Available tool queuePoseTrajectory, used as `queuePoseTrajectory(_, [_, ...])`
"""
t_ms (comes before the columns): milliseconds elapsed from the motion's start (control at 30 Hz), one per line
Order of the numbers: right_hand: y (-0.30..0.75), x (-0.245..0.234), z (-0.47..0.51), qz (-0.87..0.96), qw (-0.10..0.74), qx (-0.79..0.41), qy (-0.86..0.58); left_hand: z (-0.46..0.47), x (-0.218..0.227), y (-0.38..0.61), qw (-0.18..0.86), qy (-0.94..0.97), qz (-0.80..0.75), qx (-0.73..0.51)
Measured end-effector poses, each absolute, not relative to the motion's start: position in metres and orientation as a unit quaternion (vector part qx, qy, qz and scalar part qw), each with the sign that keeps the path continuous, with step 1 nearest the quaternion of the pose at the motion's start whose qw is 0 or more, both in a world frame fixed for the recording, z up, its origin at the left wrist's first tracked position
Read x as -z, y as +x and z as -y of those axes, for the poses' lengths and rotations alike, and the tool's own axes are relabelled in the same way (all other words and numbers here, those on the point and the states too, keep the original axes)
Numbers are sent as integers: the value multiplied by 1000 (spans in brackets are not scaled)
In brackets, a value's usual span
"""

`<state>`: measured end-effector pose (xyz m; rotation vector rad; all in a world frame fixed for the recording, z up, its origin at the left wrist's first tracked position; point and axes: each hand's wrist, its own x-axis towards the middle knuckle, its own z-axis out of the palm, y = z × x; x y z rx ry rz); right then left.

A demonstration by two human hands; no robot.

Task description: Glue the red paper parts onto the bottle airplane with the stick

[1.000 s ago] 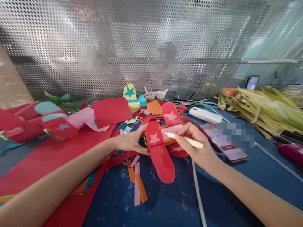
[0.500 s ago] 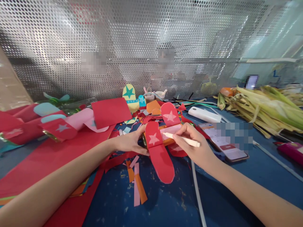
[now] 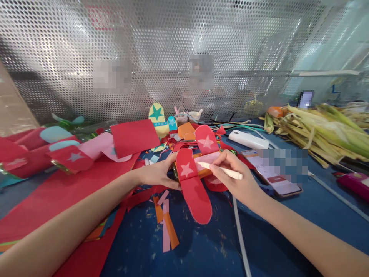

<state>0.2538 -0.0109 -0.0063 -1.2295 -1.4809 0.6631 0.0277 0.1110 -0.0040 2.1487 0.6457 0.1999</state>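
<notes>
In the head view, a craft plane [image 3: 196, 196] has rounded red paper wings with pink stars and a pink and orange body. My left hand [image 3: 157, 173] grips its left end, thumb on top and fingers at the side; the grip is partly hidden behind the near wing. A slim white marker [image 3: 226, 169] is pinched in my right hand [image 3: 238, 175]. The marker's tip points left and meets the pink paper strip [image 3: 206, 157] between the two wings. Whether it leaves a mark is too small to tell.
Red paper [image 3: 135, 135], paper scraps [image 3: 168, 227] and a yellow craft plane [image 3: 156, 112] lie around. On the right are a phone [image 3: 276, 175], a white device [image 3: 249, 140], a cable [image 3: 241, 238] and corn husks [image 3: 323, 130]. A perforated metal panel [image 3: 161, 46] stands behind.
</notes>
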Motion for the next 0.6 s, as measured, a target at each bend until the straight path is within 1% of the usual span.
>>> queuePoseTrajectory(233, [253, 5, 10, 627, 525, -260, -513, -110, 4, 28, 434, 861, -252, -76])
queuePoseTrajectory(467, [254, 6, 11, 627, 520, -283, -506, -110, 3, 28, 432, 859, -265, -72])
queuePoseTrajectory(600, [253, 4, 11, 628, 520, -275, -509, -110, 3, 29, 438, 857, -262, -75])
